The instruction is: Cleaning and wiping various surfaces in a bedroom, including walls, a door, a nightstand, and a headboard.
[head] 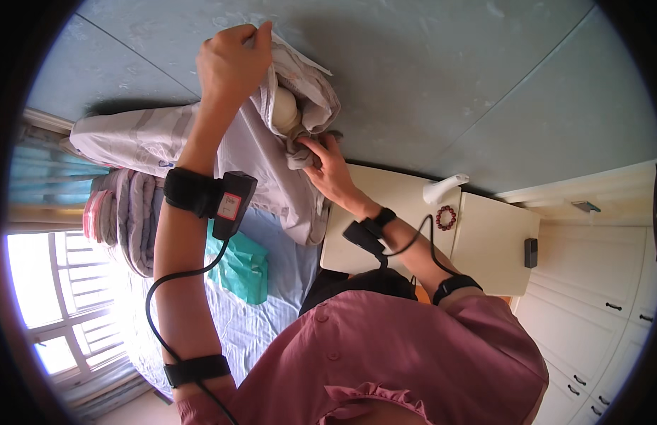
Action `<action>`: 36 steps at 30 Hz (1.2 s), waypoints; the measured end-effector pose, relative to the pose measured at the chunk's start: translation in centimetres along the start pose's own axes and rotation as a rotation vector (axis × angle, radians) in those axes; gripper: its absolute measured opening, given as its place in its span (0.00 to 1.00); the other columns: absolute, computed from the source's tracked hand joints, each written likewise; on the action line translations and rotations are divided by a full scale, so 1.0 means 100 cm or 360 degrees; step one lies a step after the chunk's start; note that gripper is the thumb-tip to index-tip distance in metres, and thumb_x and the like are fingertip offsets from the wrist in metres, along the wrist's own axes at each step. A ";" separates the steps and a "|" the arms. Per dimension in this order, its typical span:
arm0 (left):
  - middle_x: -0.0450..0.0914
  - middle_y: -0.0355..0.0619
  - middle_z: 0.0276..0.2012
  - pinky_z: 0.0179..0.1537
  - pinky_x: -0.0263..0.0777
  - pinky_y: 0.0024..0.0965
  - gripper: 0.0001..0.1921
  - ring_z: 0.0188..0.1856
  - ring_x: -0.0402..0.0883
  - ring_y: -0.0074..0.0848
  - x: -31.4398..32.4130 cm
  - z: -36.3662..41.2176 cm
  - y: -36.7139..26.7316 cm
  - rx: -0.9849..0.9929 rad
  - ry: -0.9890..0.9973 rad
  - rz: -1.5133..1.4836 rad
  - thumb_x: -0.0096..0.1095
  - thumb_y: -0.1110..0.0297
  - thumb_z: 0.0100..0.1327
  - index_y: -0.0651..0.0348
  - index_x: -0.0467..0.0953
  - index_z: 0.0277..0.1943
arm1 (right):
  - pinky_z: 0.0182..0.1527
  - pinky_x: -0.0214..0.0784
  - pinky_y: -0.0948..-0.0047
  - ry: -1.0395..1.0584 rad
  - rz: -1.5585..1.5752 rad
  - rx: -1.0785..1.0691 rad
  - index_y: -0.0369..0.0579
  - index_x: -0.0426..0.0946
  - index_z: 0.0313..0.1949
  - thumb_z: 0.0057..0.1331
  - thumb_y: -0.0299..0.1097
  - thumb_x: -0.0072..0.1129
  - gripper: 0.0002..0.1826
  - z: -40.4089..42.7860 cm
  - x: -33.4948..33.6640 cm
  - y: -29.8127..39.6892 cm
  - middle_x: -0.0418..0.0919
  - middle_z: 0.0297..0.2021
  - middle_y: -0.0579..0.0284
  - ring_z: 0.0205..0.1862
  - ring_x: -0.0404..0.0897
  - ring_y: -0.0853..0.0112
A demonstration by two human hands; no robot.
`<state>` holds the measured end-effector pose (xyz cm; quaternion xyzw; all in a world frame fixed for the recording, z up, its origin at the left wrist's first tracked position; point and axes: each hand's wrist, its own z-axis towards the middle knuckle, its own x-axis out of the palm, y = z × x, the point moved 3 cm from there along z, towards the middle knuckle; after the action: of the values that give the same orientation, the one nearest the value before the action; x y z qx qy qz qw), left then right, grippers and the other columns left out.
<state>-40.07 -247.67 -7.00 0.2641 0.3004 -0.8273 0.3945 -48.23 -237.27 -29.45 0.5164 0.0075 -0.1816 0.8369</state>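
Note:
My left hand point(235, 61) is raised at the upper left, its fingers closed on the edge of a pale grey-lilac fabric cover point(254, 159). Below and to the right, my right hand point(328, 164) pinches a bunched grey part of the cloth between thumb and fingers. Between the hands, the fabric gapes around a cream, rounded thing point(286, 109), which I cannot identify. The cloth hangs down toward the bed and spreads left in long folds. Black straps with small dark devices and cables are on both my wrists.
A blue bed sheet point(294, 239) bears a teal bag point(243, 265) and folded bedding point(140, 218). A cream cabinet top point(381, 186) at right holds a white handheld object point(445, 187), a red bead bracelet point(446, 218) and a black box point(530, 253). A blue-grey wall point(413, 95) stands beyond.

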 end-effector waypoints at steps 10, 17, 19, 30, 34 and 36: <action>0.76 0.53 0.20 0.29 0.71 0.36 0.15 0.25 0.76 0.47 0.000 -0.004 0.005 0.0026 -0.0058 0.0012 0.58 0.57 0.54 0.60 0.79 0.25 | 0.43 0.68 0.68 0.0255 0.0179 0.0396 0.47 0.70 0.51 0.57 0.26 0.52 0.20 -0.006 -0.012 -0.037 0.70 0.46 0.49 0.45 0.72 0.65; 0.76 0.54 0.20 0.30 0.71 0.37 0.15 0.26 0.77 0.47 0.002 0.001 -0.006 0.0012 -0.0016 0.0031 0.59 0.56 0.54 0.61 0.79 0.27 | 0.48 0.64 0.67 -0.0005 0.0773 0.0698 0.40 0.62 0.56 0.61 0.42 0.51 0.27 -0.034 -0.005 -0.112 0.74 0.45 0.44 0.46 0.74 0.59; 0.76 0.54 0.21 0.31 0.71 0.36 0.15 0.27 0.77 0.47 0.000 0.000 -0.002 -0.0019 0.0002 0.0019 0.59 0.56 0.54 0.61 0.80 0.28 | 0.58 0.52 0.64 0.0101 0.0590 0.0569 0.37 0.54 0.60 0.64 0.49 0.47 0.34 -0.016 0.017 -0.087 0.60 0.58 0.40 0.59 0.61 0.56; 0.76 0.53 0.19 0.29 0.70 0.30 0.13 0.23 0.79 0.40 0.011 0.000 -0.016 -0.0088 -0.0029 -0.0024 0.62 0.60 0.54 0.63 0.79 0.28 | 0.63 0.45 0.62 0.0275 0.0243 0.1081 0.37 0.53 0.62 0.69 0.54 0.30 0.34 -0.094 0.095 -0.320 0.64 0.58 0.52 0.62 0.59 0.62; 0.75 0.52 0.18 0.27 0.70 0.29 0.12 0.21 0.78 0.40 0.004 -0.002 -0.002 -0.0059 -0.0062 -0.0034 0.62 0.62 0.54 0.64 0.79 0.27 | 0.56 0.60 0.64 -0.0389 0.1827 0.2330 0.46 0.63 0.57 0.66 0.57 0.32 0.31 -0.148 0.149 -0.339 0.69 0.53 0.54 0.52 0.70 0.60; 0.75 0.52 0.18 0.26 0.69 0.29 0.12 0.21 0.77 0.40 -0.015 -0.012 0.019 -0.0099 -0.0070 0.0121 0.62 0.62 0.54 0.64 0.78 0.26 | 0.59 0.57 0.57 -0.0673 0.2686 0.2473 0.50 0.65 0.56 0.66 0.56 0.32 0.29 -0.119 0.172 -0.231 0.68 0.55 0.57 0.55 0.69 0.60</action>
<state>-37.50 -247.02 -7.34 0.2448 0.3071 -0.8074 0.4403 -37.27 -241.28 -58.38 0.6904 -0.5912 0.3945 0.1351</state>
